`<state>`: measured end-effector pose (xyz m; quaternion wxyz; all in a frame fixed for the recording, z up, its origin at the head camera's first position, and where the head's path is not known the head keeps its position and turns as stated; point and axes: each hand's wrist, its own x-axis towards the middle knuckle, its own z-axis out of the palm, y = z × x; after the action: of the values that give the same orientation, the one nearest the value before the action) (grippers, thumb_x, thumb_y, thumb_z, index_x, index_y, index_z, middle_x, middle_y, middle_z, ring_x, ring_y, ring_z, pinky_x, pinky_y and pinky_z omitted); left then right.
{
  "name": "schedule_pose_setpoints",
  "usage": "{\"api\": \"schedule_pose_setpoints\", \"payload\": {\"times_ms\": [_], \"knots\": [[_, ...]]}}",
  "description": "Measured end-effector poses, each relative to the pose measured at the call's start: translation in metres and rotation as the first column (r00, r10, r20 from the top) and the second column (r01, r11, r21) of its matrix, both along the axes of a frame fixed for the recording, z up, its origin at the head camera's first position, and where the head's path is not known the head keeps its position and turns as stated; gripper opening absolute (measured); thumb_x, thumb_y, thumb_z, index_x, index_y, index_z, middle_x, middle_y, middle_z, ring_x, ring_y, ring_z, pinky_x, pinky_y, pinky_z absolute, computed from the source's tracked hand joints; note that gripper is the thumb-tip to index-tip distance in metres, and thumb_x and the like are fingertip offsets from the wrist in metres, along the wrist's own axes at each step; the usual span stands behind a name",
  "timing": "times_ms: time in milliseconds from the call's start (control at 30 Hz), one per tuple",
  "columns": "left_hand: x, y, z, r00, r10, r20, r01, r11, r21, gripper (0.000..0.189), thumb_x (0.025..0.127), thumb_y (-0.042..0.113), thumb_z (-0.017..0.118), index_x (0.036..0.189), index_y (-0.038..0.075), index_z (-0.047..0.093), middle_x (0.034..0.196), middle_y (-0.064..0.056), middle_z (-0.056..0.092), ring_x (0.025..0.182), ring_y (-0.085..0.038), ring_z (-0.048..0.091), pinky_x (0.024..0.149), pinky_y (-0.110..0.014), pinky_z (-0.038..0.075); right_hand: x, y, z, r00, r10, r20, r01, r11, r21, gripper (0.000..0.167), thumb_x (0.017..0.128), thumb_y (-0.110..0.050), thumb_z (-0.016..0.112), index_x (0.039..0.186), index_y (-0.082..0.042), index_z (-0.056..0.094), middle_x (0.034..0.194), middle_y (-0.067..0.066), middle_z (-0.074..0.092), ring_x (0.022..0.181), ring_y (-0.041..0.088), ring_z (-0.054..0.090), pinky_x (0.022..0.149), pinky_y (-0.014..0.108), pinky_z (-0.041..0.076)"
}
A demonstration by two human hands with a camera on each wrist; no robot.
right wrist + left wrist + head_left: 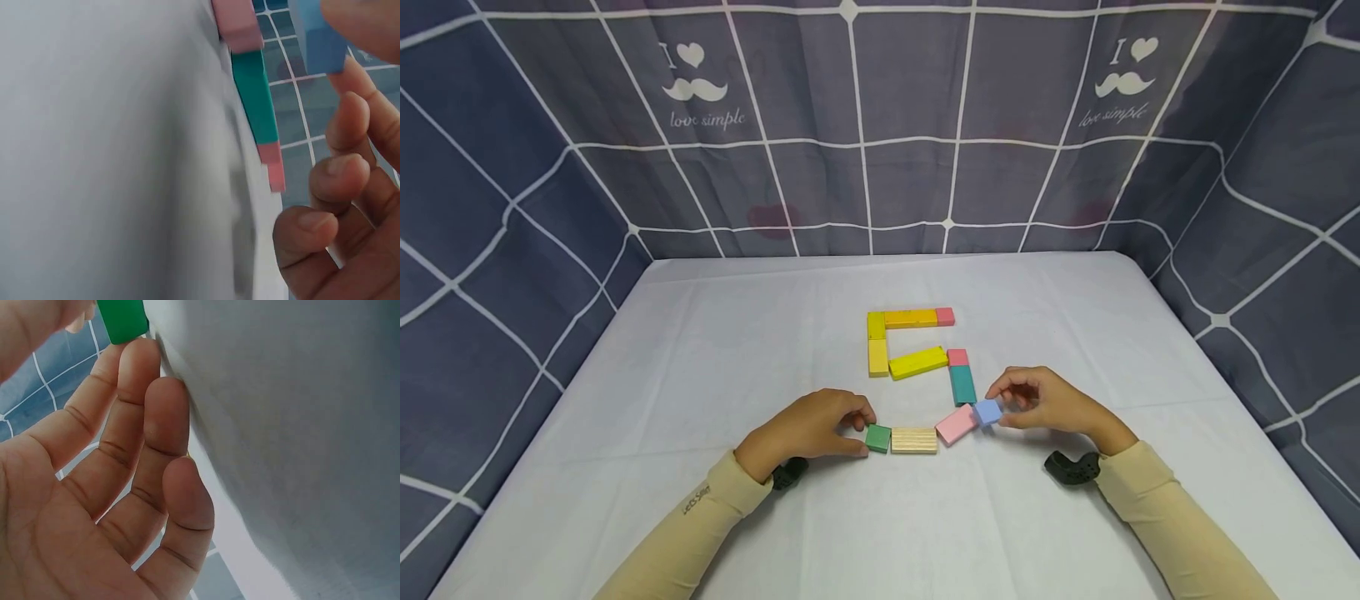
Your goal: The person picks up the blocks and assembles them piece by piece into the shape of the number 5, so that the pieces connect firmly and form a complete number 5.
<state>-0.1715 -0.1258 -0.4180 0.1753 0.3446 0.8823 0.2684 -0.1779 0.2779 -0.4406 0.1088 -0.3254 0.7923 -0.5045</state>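
Observation:
My right hand (1037,402) pinches a light blue block (987,412) between thumb and index finger. In the right wrist view the blue block (319,40) appears raised off the cloth, beside a pink block (956,425). My left hand (820,423) has thumb and fingertips on a green block (877,438), gripping it at the row's left end. The green block's (123,319) lower part shows at the top of the left wrist view. Between the green and pink blocks lies a ridged wooden block (913,441). A teal block (962,386) lies just beyond the blue one.
Farther back, yellow blocks (877,357), an orange-yellow block (910,318), a slanted yellow block (919,362) and small pink blocks (945,317) continue the 5-like outline. A white cloth (760,333) covers the table. Dark checked curtains (910,183) enclose its back and sides.

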Motion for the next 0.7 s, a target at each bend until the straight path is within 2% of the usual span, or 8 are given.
{"api": "schedule_pose_setpoints", "payload": {"times_ms": [333, 700], "knots": [[0.000, 0.000, -0.003, 1.000, -0.002, -0.001, 0.002, 1.000, 0.005, 0.027, 0.089, 0.019, 0.092, 0.109, 0.014, 0.074, 0.096, 0.013, 0.066, 0.095, -0.009, 0.061, 0.092, -0.034, 0.052, -0.002, -0.023, 0.003, 0.997, -0.054, -0.046, 0.053, 0.998, -0.031, 0.024, 0.087, 0.009, 0.082, 0.108, 0.001, 0.075, 0.083, 0.017, 0.051, 0.069, 0.023, 0.046, 0.062, 0.027, 0.039], [0.004, 0.002, -0.004, 1.000, 0.005, -0.001, -0.005, 1.000, 0.016, 0.025, 0.089, 0.017, 0.091, 0.108, 0.015, 0.074, 0.096, 0.012, 0.067, 0.095, -0.011, 0.061, 0.091, -0.033, 0.051, -0.004, -0.045, 0.005, 0.997, -0.080, 0.018, 0.081, 0.997, -0.003, 0.023, 0.086, 0.005, 0.085, 0.107, 0.004, 0.075, 0.083, 0.016, 0.053, 0.071, 0.010, 0.046, 0.064, 0.024, 0.038]]}}
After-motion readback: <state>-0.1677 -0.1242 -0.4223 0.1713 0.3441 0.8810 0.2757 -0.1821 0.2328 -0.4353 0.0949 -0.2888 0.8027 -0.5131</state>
